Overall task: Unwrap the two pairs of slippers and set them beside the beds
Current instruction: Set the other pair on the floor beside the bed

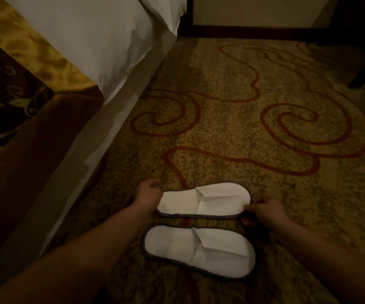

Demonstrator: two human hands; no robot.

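Observation:
Two flat white slippers with grey edging lie side by side on the patterned carpet, toes pointing right. The far slipper is held at both ends: my left hand grips its heel end and my right hand pinches its toe end. The near slipper rests on the carpet just below it, untouched. Both sit to the right of the bed, a short way out from its white base. No wrapper is in view.
The bed's white sheet and gold-brown runner fill the upper left. A dark wooden baseboard runs along the far wall. A dark furniture leg stands at the upper right. Carpet stretches beyond the slippers.

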